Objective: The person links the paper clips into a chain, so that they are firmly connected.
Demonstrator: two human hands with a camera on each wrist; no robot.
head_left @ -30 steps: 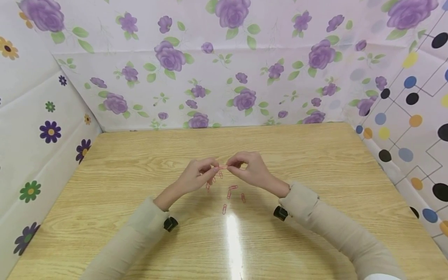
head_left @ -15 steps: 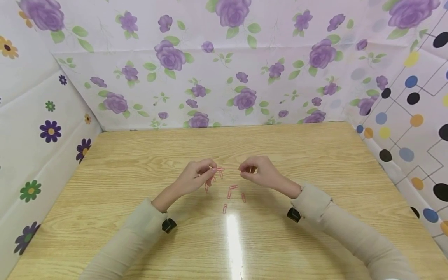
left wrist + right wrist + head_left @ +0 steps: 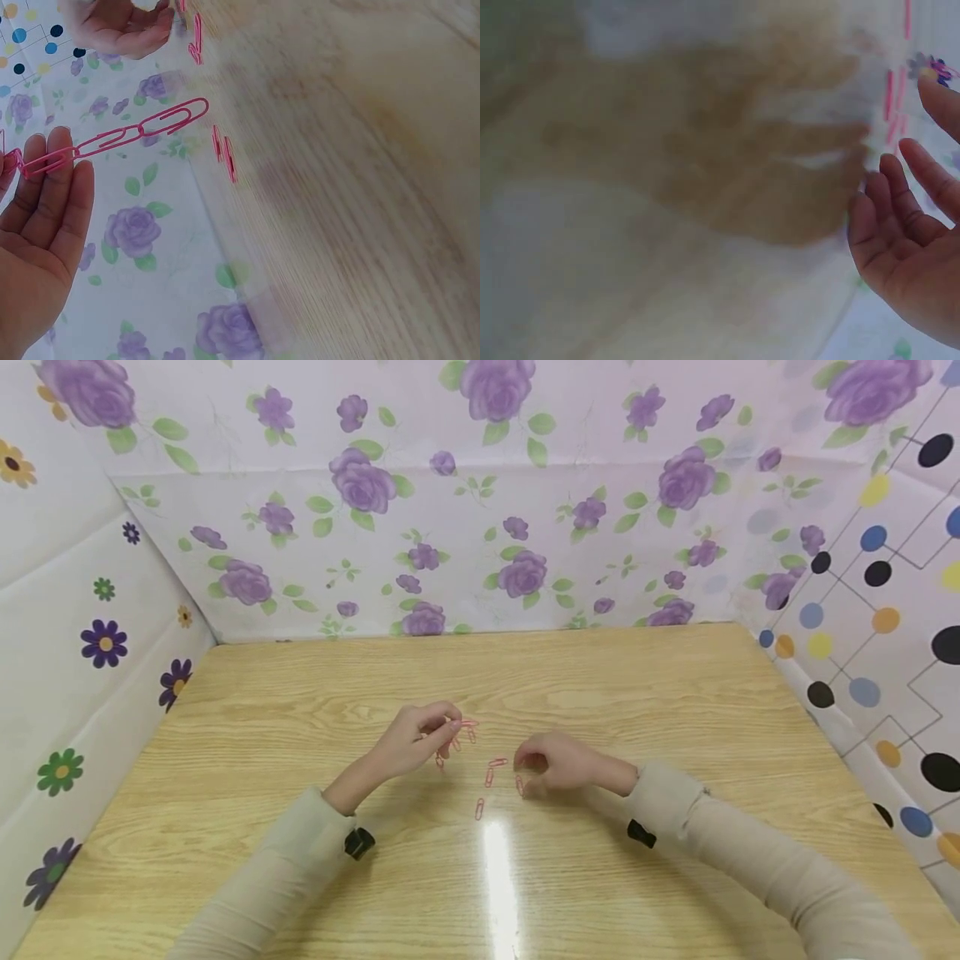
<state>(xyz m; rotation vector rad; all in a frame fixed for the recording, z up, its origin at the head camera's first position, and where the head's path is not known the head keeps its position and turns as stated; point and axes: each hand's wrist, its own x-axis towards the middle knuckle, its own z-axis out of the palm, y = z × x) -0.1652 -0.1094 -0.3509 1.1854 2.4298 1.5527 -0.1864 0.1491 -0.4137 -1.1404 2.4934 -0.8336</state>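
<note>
Left hand [image 3: 411,742] is pinching a pink paper clip [image 3: 469,723] between thumb and forefinger, one end of it poking out to the right. From that grip a chain of linked pink clips [image 3: 139,130] is hanging; in the left wrist view it is passing across the inner side of the other fingers, its last link dangling free over the wood-grain worktop [image 3: 337,693]. Just right of those fingers a pair of loose clips [image 3: 472,735] is lying on the surface.

Farther right, four more are resting singly — the nearest clip [image 3: 479,809] is sitting closest to the person, the middle clip [image 3: 490,777] is pointing away from them, and the crosswise clip [image 3: 498,762] is lying sideways at its far end. The rightmost clip [image 3: 519,786] is lying by the fingertips of the right hand [image 3: 558,762]. This hand is hovering low and released, thumb and forefinger standing apart with the clip showing between them; whether they are touching it, one cannot tell. Beyond, a small black device [image 3: 642,833] is showing beneath the beige sleeve [image 3: 720,827], and dotted cloth [image 3: 847,735] is bordering the worktop at far right.
</note>
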